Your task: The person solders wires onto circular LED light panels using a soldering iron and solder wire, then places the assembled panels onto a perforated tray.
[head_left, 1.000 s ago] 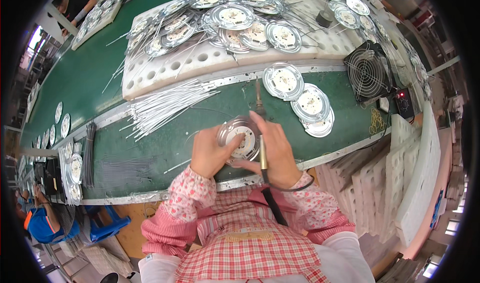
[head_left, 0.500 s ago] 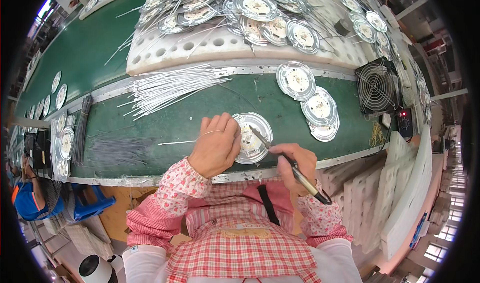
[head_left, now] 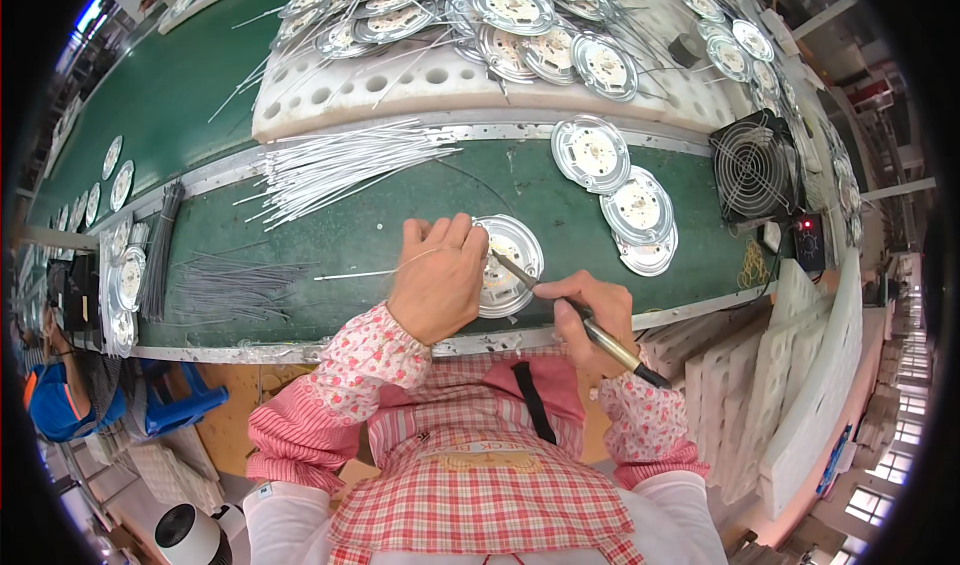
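A round silver lamp disc with a pale circuit board point(head_left: 512, 297) lies on the green bench in front of me. My left hand point(head_left: 437, 280) is closed at its left edge, with a thin white wire point(head_left: 352, 275) running out to the left from the fingers. The wire's other end is hidden behind the hand. In my right hand point(head_left: 592, 315) is a soldering iron point(head_left: 612, 347), held like a pen. Its tip reaches the upper part of the board; whether it touches is too small to tell.
Three similar discs point(head_left: 638, 207) overlap to the right, beside a black fan point(head_left: 755, 170) and a control box with a red light point(head_left: 809, 245). White wires point(head_left: 340, 170) and grey wires point(head_left: 240, 287) lie left. Behind, a holed foam slab point(head_left: 400, 95) carries many wired discs.
The soldering iron's handle has swung slightly, its rear end lower and further right. Its tip has shifted a little left on the board. My left hand keeps its grip.
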The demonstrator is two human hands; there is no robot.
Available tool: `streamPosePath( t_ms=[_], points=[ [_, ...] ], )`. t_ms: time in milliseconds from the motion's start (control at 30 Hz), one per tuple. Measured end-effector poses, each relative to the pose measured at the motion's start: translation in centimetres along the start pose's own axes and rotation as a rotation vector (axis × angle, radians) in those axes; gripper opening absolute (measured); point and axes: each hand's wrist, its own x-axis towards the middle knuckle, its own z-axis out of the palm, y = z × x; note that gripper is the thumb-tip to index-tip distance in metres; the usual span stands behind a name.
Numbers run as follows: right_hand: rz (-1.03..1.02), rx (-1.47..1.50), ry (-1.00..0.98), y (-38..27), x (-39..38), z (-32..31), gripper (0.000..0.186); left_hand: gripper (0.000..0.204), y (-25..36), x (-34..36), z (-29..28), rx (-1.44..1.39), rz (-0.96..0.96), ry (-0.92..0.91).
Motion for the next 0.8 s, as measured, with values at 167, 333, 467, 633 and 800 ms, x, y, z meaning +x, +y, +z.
streamPosePath(
  t_ms=[167, 333, 467, 633, 800],
  points=[
    [0.308, 0.287, 0.057, 1.0, -0.9, 0.5, 0.020, 0.013, 0.1, -0.1, 0.2, -0.115, -0.092, 0.053],
    [0.217, 0.272, 0.123, 2.0, -1.9, 1.7, 0.020, 0.033, -0.2, -2.0, -0.6, -0.102, 0.037, 0.100],
    [0.185, 0.206, 0.151, 1.3, -1.7, 1.6, 0.020, 0.048, -0.6, -2.6, -0.5, 0.001, 0.126, 0.073],
    [0.188, 0.015, 0.072, 1.0, 0.0, 0.3, 0.033, 0.045, -1.0, -2.7, -0.4, 0.024, 0.166, 0.050],
    [-0.111, -0.308, 0.002, 1.4, 1.3, 2.7, 0.085, 0.046, -1.7, -2.2, -1.2, 0.049, 0.201, 0.019]
  ],
)
